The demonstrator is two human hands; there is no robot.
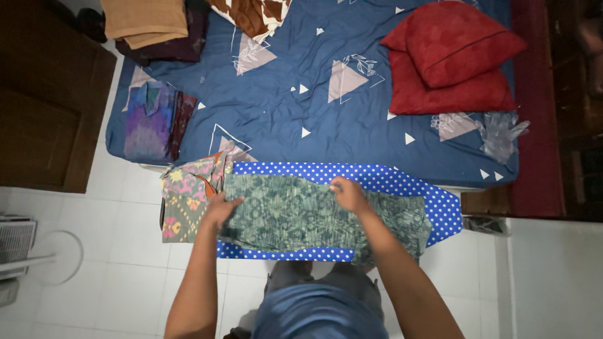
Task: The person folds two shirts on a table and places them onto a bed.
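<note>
Right now your left hand [221,208] rests on the left edge of the green patterned cloth [295,213], fingers curled over that edge and pinching it. Your right hand [349,194] sits on the cloth's upper edge near the middle of the frame, fingers bent down and pressing on the fabric; you cannot tell from this view whether that grip closes around the cloth or only lies on it. The green cloth lies flat on a blue board with white dots [433,194], in the lower middle of the frame, just in front of the bed [282,107]. Touching the board's left end is a folded multicoloured cloth [182,204]. Farther up, at the left of the bed, lies a purple and blue shirt [151,122], and in the upper left corner a stack of tan folded cloth [146,20]. Two red pillows [452,59] are piled at the upper right, with a crumpled clear plastic bag [501,135] just below them. A white fan [38,251] stands on the tiled floor at lower left.
</note>
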